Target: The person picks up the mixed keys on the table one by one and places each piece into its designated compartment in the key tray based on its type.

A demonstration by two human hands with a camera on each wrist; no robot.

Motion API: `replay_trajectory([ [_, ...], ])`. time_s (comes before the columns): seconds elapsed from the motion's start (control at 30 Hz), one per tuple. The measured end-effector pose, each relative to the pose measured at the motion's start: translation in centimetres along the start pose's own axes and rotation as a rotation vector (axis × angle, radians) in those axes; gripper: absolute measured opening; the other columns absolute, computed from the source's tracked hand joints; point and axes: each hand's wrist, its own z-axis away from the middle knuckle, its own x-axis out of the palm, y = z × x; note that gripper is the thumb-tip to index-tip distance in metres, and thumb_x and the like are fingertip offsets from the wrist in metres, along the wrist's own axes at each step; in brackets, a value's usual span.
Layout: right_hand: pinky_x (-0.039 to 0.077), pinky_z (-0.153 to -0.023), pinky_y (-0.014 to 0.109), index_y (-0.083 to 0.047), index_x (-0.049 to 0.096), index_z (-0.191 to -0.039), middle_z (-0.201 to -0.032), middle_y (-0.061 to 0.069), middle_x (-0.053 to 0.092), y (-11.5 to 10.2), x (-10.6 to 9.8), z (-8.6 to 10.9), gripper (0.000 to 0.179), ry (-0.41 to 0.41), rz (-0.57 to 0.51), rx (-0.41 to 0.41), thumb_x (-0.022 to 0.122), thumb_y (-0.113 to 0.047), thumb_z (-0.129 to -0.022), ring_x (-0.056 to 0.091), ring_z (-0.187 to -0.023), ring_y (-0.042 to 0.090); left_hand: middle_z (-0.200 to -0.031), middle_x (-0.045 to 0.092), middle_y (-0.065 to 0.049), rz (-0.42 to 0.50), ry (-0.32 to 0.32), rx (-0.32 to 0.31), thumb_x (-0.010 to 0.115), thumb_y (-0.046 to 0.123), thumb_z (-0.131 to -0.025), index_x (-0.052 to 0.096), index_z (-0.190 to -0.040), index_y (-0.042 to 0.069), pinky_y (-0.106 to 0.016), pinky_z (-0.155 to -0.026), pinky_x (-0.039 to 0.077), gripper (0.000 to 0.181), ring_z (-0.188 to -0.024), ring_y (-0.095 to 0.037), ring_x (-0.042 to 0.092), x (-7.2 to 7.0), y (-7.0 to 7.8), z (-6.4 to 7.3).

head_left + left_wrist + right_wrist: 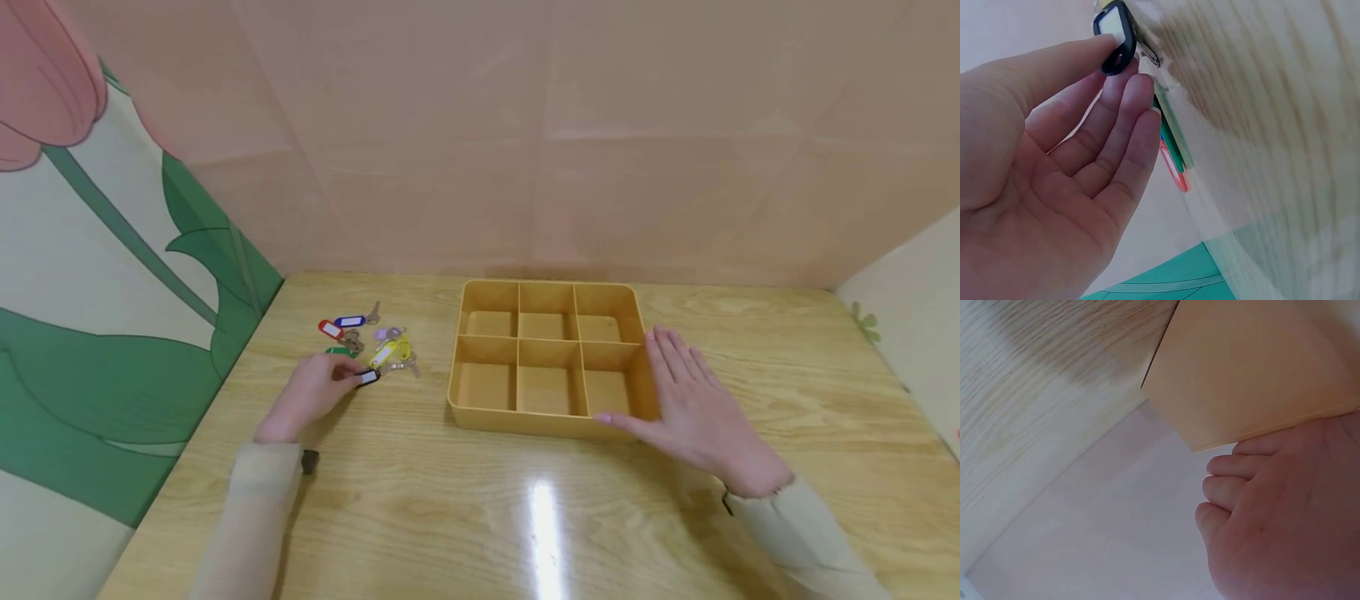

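Note:
At the left, my left hand pinches a black key tag with a white label. The left wrist view shows the thumb on the label of the black tag, with metal partly visible behind it. Beyond this hand lie keys with a blue tag, a red tag, a yellow tag, a purple tag and a partly hidden green tag. My right hand rests with straight fingers along the right side of a yellow-orange compartment box, thumb at its front rim.
The box has several compartments in two rows and stands on a wooden table. A pinkish covered wall rises behind the table. A panel with printed green leaves borders the left edge.

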Motion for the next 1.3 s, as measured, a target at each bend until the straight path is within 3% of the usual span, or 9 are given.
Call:
replay_trajectory([
  [0.3,-0.002,-0.122,0.049,-0.001,-0.005,-0.160,-0.167,0.019,-0.006,0.1,0.3,0.1,0.121,0.010,-0.010,-0.001,0.058,-0.075,-0.089,0.000,-0.153,0.039,-0.096,0.074,-0.011,0.051,0.040,0.028,0.073,0.005,-0.094,0.076,-0.104,-0.001,-0.043,-0.079,0.058,0.012,-0.087,-0.023,0.069,-0.2,0.4,0.0],
  [0.6,-0.002,-0.122,0.049,-0.001,-0.005,-0.160,-0.167,0.019,-0.006,0.2,0.4,0.2,0.121,0.015,-0.018,0.000,0.059,-0.074,-0.089,-0.002,-0.153,0.038,-0.101,0.074,-0.012,0.109,0.081,0.000,0.073,0.002,-0.093,0.077,-0.104,0.001,-0.043,-0.080,0.058,0.011,-0.091,-0.026,0.069,-0.4,0.5,-0.1],
  [1.03,-0.002,-0.121,0.051,-0.001,-0.007,-0.160,-0.167,0.020,-0.007,0.3,0.4,0.0,0.121,0.012,-0.019,0.002,0.058,-0.075,-0.089,-0.004,-0.153,0.038,-0.104,0.074,-0.015,0.146,0.203,0.065,0.073,0.004,-0.094,0.077,-0.105,0.000,-0.044,-0.078,0.058,0.012,-0.090,-0.029,0.070,-1.2,1.3,-0.1],
  [1.3,-0.002,-0.121,0.051,-0.002,-0.007,-0.160,-0.167,0.021,-0.006,0.3,0.5,-0.1,0.122,0.016,-0.024,0.001,0.059,-0.075,-0.088,-0.004,-0.153,0.038,-0.107,0.073,-0.014,0.133,0.218,0.085,0.073,0.005,-0.095,0.077,-0.106,0.002,-0.043,-0.078,0.059,0.013,-0.091,-0.027,0.070,-1.6,2.3,-0.2],
])
